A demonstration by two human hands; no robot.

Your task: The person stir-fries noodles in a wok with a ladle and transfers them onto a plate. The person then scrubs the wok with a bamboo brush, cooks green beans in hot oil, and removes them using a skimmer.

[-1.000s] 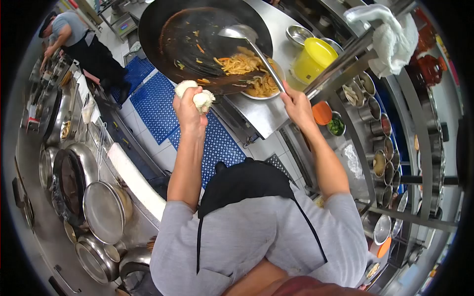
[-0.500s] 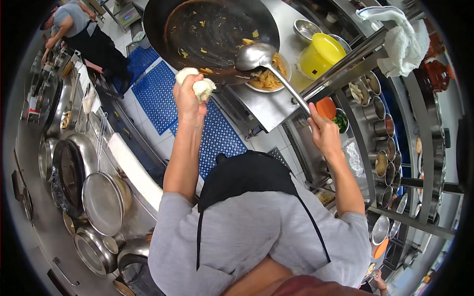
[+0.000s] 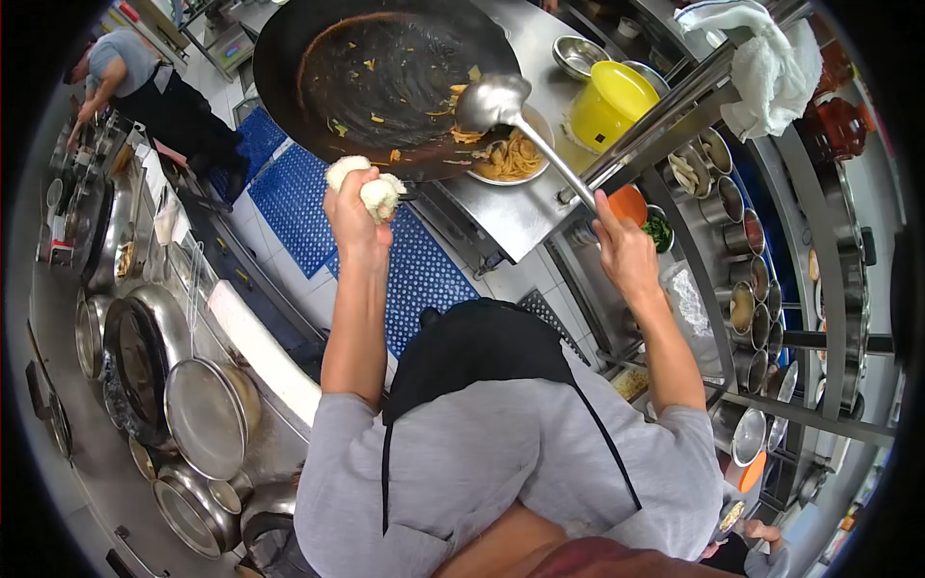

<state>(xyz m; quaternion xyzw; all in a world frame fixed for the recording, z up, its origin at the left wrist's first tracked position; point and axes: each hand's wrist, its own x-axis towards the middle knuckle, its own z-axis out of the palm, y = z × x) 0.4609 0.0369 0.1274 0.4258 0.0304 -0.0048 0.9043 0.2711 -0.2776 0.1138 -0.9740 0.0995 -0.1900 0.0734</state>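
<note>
The large, round, black metal wok [image 3: 414, 63] lay between 11 and 12 o'clock, its near edge raised over a stainless-steel table [image 3: 506, 220]; its side toward the bowl looked tipped low, probably to close the gap between them. The long-handled steel ladle [image 3: 496, 101] crossed that edge at the wok's 4 o'clock, bowl end up front, its length likely sparing the fingers from heat. The yellow plastic tub [image 3: 617, 101] stood at 1 o'clock, beyond the round, pale-rimmed bowl [image 3: 545, 156], which sat just beside the wok, within the ladle's reach. The right hand [image 3: 626, 255] was wrapped around the handle's far end, and the left hand [image 3: 356, 220] was clenched on a bunched white cloth [image 3: 381, 197] at the wok's edge, presumably against hot metal. Yellowish noodles [image 3: 513, 159] filled the bowl.
</note>
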